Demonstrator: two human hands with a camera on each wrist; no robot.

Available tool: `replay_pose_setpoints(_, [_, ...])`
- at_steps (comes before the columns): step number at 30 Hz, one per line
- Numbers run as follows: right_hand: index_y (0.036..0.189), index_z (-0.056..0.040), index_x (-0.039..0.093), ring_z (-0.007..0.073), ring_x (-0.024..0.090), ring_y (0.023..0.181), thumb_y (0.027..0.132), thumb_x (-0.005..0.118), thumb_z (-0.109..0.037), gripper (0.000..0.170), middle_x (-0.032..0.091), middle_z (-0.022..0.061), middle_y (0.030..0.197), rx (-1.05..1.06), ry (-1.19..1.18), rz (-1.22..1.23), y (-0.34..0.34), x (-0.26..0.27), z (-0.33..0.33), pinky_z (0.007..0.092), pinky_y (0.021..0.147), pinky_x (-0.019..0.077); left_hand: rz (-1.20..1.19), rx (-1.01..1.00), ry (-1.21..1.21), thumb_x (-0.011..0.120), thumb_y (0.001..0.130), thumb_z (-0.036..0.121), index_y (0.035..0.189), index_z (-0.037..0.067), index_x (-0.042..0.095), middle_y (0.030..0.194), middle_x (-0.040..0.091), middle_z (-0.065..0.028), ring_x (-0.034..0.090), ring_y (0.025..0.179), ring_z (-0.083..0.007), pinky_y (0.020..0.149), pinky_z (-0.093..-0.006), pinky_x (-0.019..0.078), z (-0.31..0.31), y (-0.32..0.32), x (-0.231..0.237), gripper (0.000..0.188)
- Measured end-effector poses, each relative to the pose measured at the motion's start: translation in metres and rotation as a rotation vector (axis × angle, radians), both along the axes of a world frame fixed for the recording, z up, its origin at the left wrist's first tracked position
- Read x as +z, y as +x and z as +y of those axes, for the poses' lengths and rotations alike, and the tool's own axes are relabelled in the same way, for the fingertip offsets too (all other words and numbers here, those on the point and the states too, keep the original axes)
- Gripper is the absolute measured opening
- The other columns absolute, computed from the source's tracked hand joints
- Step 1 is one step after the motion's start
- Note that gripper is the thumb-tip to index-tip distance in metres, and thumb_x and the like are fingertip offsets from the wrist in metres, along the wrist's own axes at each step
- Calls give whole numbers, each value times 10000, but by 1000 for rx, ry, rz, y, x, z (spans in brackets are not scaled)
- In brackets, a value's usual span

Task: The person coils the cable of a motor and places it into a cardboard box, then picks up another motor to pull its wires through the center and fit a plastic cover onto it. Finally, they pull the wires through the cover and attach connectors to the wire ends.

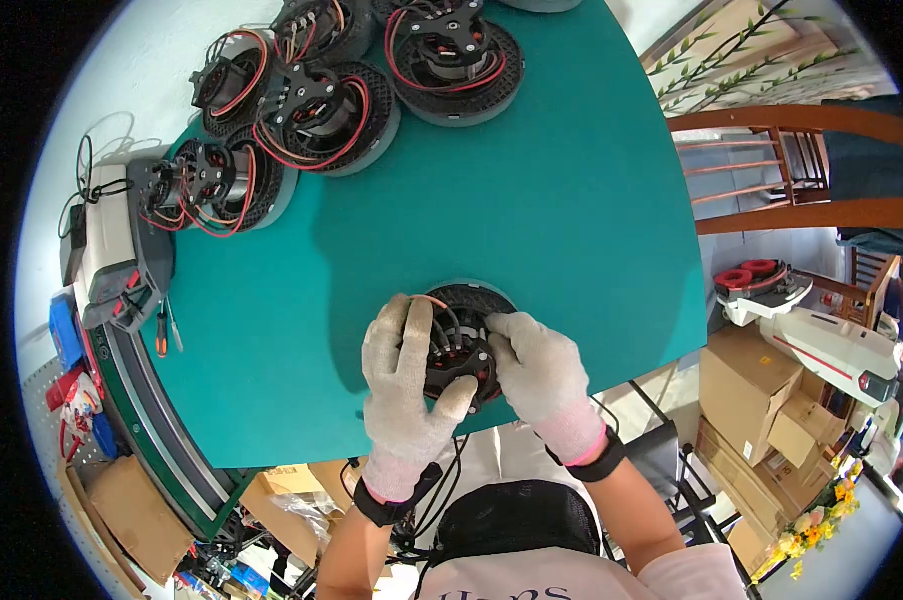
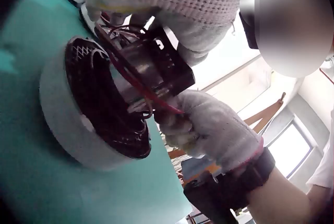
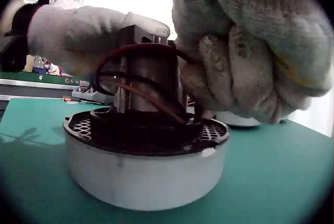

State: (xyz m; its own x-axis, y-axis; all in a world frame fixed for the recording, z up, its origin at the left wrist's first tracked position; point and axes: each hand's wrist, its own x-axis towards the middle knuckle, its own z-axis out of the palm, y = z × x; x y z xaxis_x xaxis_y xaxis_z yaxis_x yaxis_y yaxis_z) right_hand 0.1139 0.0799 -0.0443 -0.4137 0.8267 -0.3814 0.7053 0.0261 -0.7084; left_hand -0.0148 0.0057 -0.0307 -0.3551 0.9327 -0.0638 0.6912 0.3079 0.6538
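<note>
A round motor unit (image 1: 472,300) stands upright on the green table near its front edge. It has a pale grey base (image 3: 146,177), a black mesh top, a metal motor cylinder (image 3: 151,75) and a black bracket (image 2: 169,59). Red, black and orange wires (image 3: 141,96) loop around the cylinder. My gloved left hand (image 1: 404,375) holds the motor unit from the left, long fingers reaching over its far side and thumb at the bracket. On the right side, my gloved right hand (image 1: 542,370) has curled fingers pinching at the wires low beside the cylinder; the fingertips are partly hidden.
Several similar motor units (image 1: 317,115) stand at the table's far left. A grey-and-white machine (image 1: 122,245) sits beyond the left edge, with a screwdriver (image 1: 162,332) near it. A wooden chair (image 1: 792,165) and cardboard boxes (image 1: 747,390) stand to the right.
</note>
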Motion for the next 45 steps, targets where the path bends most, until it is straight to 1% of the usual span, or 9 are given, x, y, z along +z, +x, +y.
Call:
replay_pose_setpoints(3, [954,-78,520,361,609,692,829,516,-140,140,611,172,705,-74,-28,45,-2,-1,-2,453,593,475,-25,1,15,622,666,391,1235,17,434,1248,390,-192,397,1118,-370,939,-464,349,-2,-1,-2,707])
replay_pose_setpoints(5, [989,-83,491,364,611,687,829,520,-139,172,610,168,697,-111,-67,41,-3,1,-1,453,584,475,34,-47,-50,482,767,631,1338,35,346,1342,325,-231,383,1198,-389,935,-413,397,-6,-4,-6,836])
replay_pose_setpoints(14, [1041,-90,444,333,612,599,822,579,-192,277,600,139,651,-79,-35,-67,4,-1,-2,417,526,469,73,-88,-74,466,765,657,1322,12,354,1326,334,-226,347,1192,-393,978,-444,330,-4,-6,-2,859])
replay_pose_setpoints(16, [978,-54,528,294,617,575,817,600,-218,241,595,134,623,-297,-124,61,9,3,-6,371,526,471,89,-73,-11,453,772,649,1267,12,401,1254,391,-203,398,1124,-373,961,-478,316,0,-4,-3,808])
replay_pose_setpoints(23, [799,-11,617,278,609,556,823,586,-239,232,582,159,602,-215,-410,58,24,4,-18,336,529,458,64,-75,-32,451,759,683,1326,17,351,1316,347,-223,370,1181,-383,964,-431,353,-5,-5,-8,881])
replay_pose_setpoints(33, [709,-29,550,386,579,619,820,533,-233,233,563,203,623,-111,-160,-14,10,-1,-18,450,537,450,-16,-34,-79,492,751,647,1339,32,339,1324,341,-236,376,1200,-379,962,-417,366,-3,-3,-4,865])
replay_pose_setpoints(35, [702,-29,550,386,578,616,819,535,-238,240,563,201,620,-119,-184,-3,10,-3,-19,448,536,449,-47,-17,25,604,695,416,1240,15,417,1226,400,-189,409,1066,-372,919,-473,350,0,-1,-3,702])
replay_pose_setpoints(39, [707,-37,579,381,579,639,817,547,-277,266,568,204,637,-87,-215,-3,15,-4,-14,427,542,454,-10,-14,62,616,685,416,1237,15,422,1225,401,-190,405,1076,-370,923,-471,350,-2,-2,-7,710])
replay_pose_setpoints(45, [772,11,611,284,594,548,779,637,-245,258,588,153,601,-261,-247,44,36,6,-11,374,531,465,-125,205,273,422,913,380,1292,12,402,1278,435,-192,406,1181,-373,992,-426,321,-26,-31,-21,529])
